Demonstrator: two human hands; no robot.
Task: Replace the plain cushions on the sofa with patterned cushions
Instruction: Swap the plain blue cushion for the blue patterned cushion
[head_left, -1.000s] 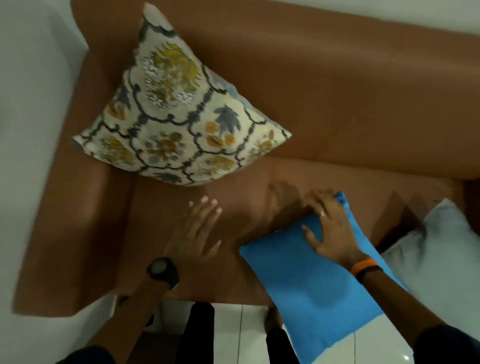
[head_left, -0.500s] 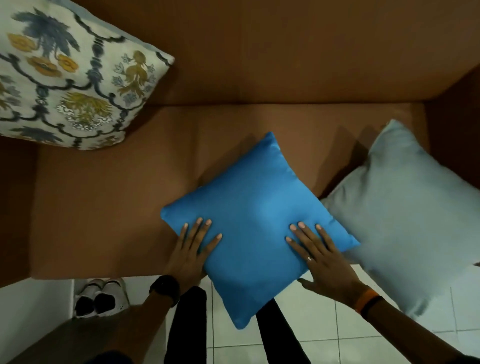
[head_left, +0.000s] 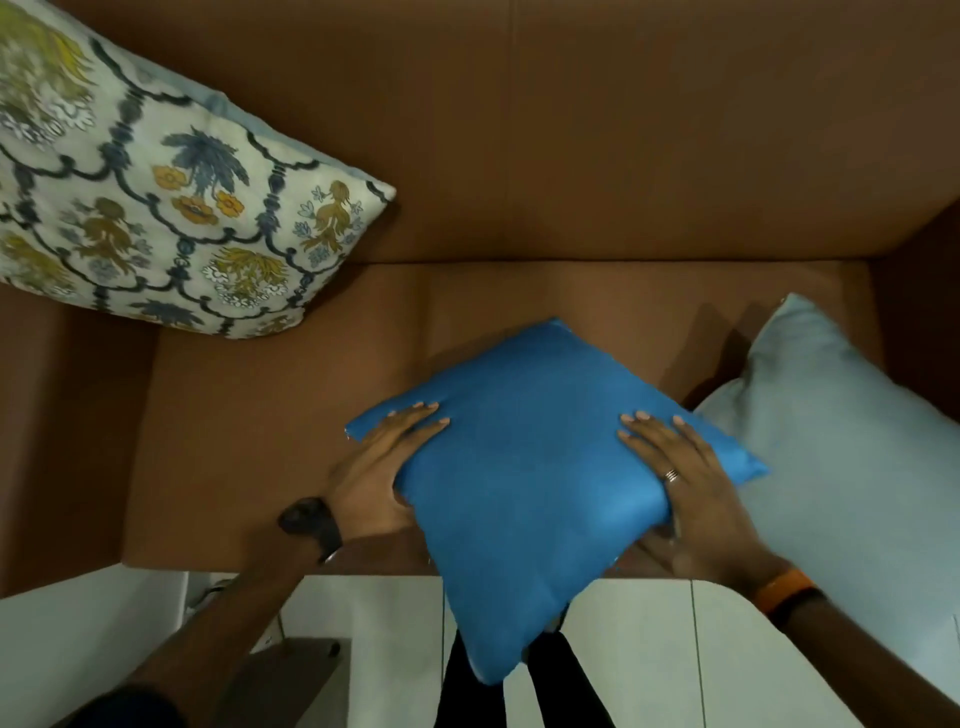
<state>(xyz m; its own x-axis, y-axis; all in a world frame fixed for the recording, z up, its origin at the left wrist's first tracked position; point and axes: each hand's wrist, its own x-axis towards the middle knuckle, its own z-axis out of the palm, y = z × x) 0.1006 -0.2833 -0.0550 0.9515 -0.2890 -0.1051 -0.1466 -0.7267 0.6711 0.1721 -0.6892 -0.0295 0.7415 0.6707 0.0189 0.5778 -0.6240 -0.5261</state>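
Note:
A plain blue cushion (head_left: 524, 467) lies at the front edge of the brown sofa (head_left: 571, 130), one corner hanging over the floor. My left hand (head_left: 379, 473) grips its left side and my right hand (head_left: 685, 493) grips its right side, fingers spread on top, thumbs underneath. A patterned floral cushion (head_left: 156, 192) leans in the sofa's back left corner. To the right of the blue one, a plain pale grey cushion (head_left: 841, 457) rests against it.
White floor tiles (head_left: 649, 649) lie below the sofa's front edge. A dark low surface (head_left: 291, 675) sits at the lower left beside a white wall (head_left: 78, 634). My dark trouser legs show beneath the blue cushion. The sofa arms close both sides.
Both hands have slid from lying flat on the blue cushion to clasping its two sides, and its edges now bulge between them. The view has shifted slightly.

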